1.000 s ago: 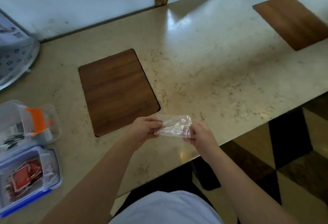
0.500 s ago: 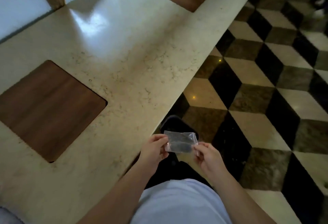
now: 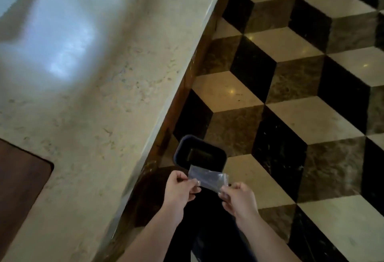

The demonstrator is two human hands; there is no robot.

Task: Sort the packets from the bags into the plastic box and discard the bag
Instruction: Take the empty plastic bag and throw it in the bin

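A small clear plastic bag (image 3: 208, 179) is stretched flat between both hands, off the counter and over the floor. My left hand (image 3: 179, 189) pinches its left edge and my right hand (image 3: 239, 198) pinches its right lower corner. The bag looks empty. Just beyond it, on the floor, stands a dark bin (image 3: 200, 154) with its mouth facing up; the bag's far edge overlaps the bin's near rim in view. The plastic box and the packets are out of view.
The beige marble counter (image 3: 93, 106) runs along the left, its edge slanting from top middle to bottom left, with dark wooden inlays (image 3: 18, 176) set into it. A glossy floor of black, brown and cream cube-pattern tiles (image 3: 301, 95) fills the right.
My view has swung right, away from the counter and the plastic boxes, to the floor. Both hands carried the bag off the counter edge to just in front of the bin.
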